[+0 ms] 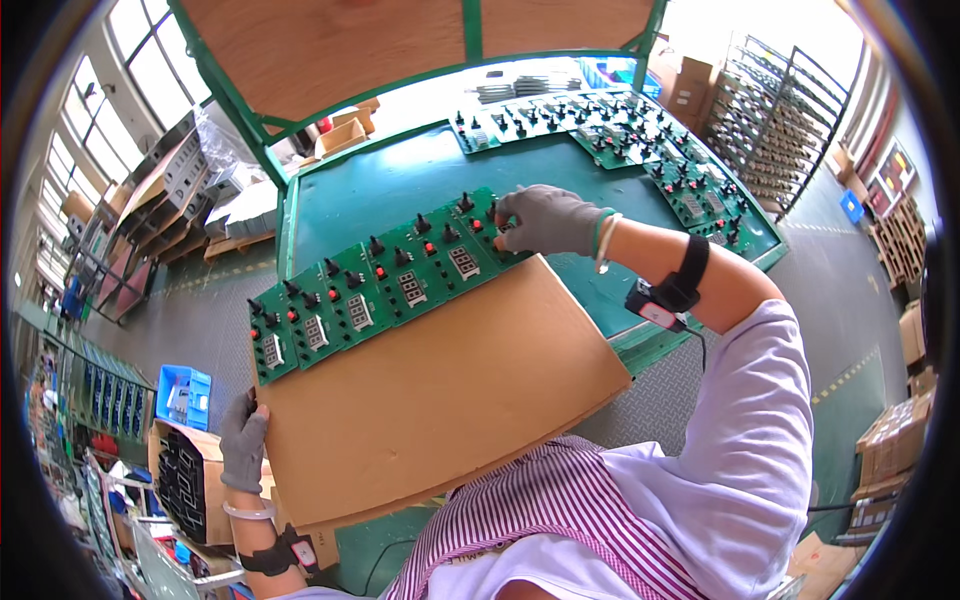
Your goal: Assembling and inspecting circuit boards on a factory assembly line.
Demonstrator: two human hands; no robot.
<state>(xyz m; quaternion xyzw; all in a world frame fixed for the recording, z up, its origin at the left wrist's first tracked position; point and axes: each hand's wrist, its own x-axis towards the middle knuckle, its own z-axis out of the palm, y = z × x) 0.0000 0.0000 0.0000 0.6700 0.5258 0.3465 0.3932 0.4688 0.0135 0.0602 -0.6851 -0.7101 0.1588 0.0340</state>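
Note:
A flat brown cardboard sheet (440, 390) lies in front of me, and my left hand (243, 440) in a grey fingerless glove is closed on its left edge. Along the sheet's far edge runs a row of green circuit boards (385, 300) with black knobs, red buttons and white digit displays. My right hand (550, 222), gloved likewise, is closed at the right end of this row, its fingertips on the last circuit board; the exact spot they grip is partly hidden behind the fingers.
Under the far edge of the sheet is a green-topped workbench (370, 190) with a raised wooden panel (350, 50). More circuit boards (610, 130) line its far right side. Beyond stand a rack (780, 120) and cartons (690, 85). A blue crate (183, 397) sits at the left.

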